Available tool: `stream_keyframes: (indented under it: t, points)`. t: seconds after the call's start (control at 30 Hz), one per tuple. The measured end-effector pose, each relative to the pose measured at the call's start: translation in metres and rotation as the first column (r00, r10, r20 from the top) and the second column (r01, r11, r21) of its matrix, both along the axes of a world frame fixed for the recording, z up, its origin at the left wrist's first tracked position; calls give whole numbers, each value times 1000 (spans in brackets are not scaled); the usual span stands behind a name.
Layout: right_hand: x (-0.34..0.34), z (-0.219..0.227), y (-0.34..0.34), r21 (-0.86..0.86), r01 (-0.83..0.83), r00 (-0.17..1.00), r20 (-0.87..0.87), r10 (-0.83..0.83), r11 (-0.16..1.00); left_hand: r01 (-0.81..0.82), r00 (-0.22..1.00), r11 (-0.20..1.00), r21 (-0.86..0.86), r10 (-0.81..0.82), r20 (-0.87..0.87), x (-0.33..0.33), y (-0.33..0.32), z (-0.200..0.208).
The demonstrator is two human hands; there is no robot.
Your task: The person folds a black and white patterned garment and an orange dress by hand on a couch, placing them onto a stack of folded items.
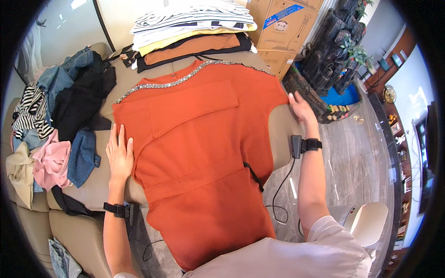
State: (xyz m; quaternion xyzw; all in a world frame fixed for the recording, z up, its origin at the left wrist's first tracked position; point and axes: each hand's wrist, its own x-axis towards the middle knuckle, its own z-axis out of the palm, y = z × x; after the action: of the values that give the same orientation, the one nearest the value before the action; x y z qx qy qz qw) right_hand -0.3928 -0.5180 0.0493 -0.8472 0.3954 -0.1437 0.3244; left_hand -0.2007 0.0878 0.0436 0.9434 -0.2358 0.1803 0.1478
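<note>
An orange-red knit dress [204,148] lies spread over the beige sofa seat, its lower part hanging toward me over the front edge. Silver beaded trim runs along its neckline and shoulders, and a wide flap crosses the chest. A black strap [253,177] shows at its right side. My left hand [120,154] rests flat at the dress's left edge, fingers stretched out and apart. Beside the tip of the right sleeve is my right hand [302,109], its fingers extended and touching the fabric's edge. Neither hand grips anything that I can see.
A stack of folded clothes [194,34] sits at the sofa's back. Crumpled clothes [60,116] are heaped on the left, with jeans [64,259] below. Cardboard boxes [282,28] and a rock fountain [329,60] stand at far right. A cable [281,199] hangs from my right wristband.
</note>
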Motion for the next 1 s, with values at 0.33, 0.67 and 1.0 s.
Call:
stream_keyframes:
  t: [0.33, 0.67, 1.0]
  points:
    - [-6, -4, 4, 653, -298, 926, 376, 43, 697, -23, 1000, 998, -57, 22, -3, -7, 1, 4]
    - [-5, -17, -31, 694, -337, 892, 451, -20, 636, -78, 996, 992, -103, 73, -50, -8, 0, 5]
    - [65, 102, 96, 95, -360, 512, 852, 112, 928, 180, 983, 800, -573, -168, 74, -15, 14, 19]
